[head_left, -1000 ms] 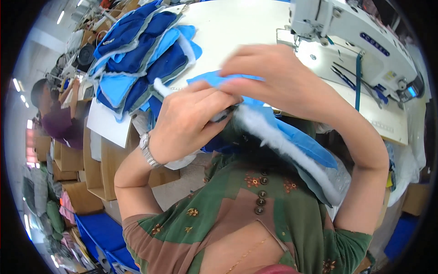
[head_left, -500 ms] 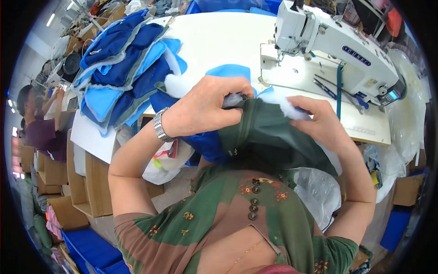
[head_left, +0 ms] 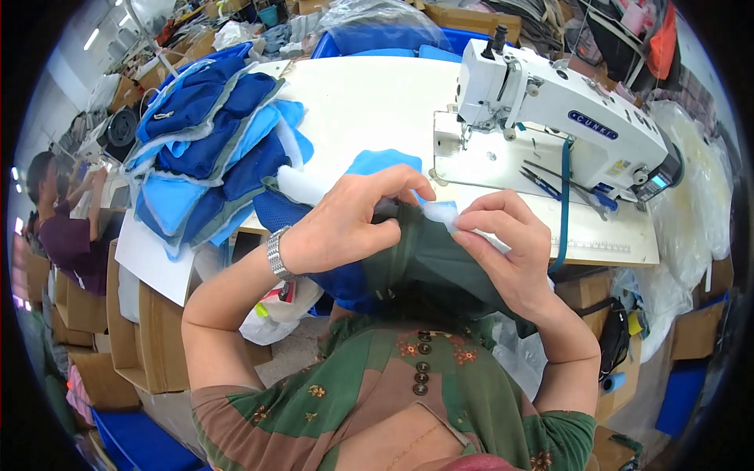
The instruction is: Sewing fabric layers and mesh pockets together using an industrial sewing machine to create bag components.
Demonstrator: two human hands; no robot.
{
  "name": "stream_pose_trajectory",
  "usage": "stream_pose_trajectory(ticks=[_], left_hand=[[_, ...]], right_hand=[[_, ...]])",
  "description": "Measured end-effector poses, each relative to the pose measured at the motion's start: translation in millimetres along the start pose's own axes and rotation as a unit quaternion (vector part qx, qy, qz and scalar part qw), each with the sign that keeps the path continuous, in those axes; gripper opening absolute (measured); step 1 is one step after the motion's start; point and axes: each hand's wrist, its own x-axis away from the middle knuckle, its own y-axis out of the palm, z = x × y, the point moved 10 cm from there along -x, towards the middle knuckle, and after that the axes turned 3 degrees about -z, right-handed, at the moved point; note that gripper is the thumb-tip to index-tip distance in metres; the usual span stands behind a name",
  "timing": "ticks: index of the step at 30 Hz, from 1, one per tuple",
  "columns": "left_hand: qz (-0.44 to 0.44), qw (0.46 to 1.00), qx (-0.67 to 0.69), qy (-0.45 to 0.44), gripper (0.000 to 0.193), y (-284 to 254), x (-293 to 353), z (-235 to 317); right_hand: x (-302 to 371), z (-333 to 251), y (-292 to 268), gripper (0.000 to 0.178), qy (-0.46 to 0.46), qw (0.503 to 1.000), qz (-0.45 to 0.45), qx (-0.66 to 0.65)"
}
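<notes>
A dark grey-green fabric piece (head_left: 444,263) with a zipper strip and blue cloth (head_left: 342,290) hangs over the table's front edge, in front of my body. My left hand (head_left: 349,228), with a metal watch at the wrist, is closed on its upper edge between thumb and fingers. Close to it, my right hand (head_left: 510,251) pinches the end of a strip of white fluffy padding (head_left: 441,212) along that edge. Light blue fabric (head_left: 385,162) lies flat just beyond my hands. Part of the held edge is hidden behind my left fingers.
A heap of blue and grey padded fabric pieces (head_left: 212,149) lies at the left of the white table (head_left: 361,94). A white sewing machine (head_left: 565,102) stands at the right, with tweezers (head_left: 542,182) and a teal strap (head_left: 564,204) near it. A co-worker (head_left: 67,220) sits far left.
My right hand has moved left, close to my left hand, still pinching the padding. The left hand keeps its hold on the fabric edge. The whole view has tipped slightly.
</notes>
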Motion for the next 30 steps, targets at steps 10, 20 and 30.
stream_pose_trajectory(ticks=[10,20,30], left_hand=[[-0.030,0.999,0.010,0.005,0.035,5.8,4.0,0.8],[-0.013,0.998,-0.012,0.068,0.022,7.9,12.8,11.1],[0.033,0.992,-0.041,0.112,0.016,7.9,20.9,20.2]], right_hand=[[3.8,9.4,11.4,0.015,0.027,0.998,-0.064,0.001],[7.8,-3.2,18.7,0.019,-0.034,0.997,-0.061,0.029],[8.4,4.4,20.0,0.009,0.004,0.998,-0.069,-0.013]])
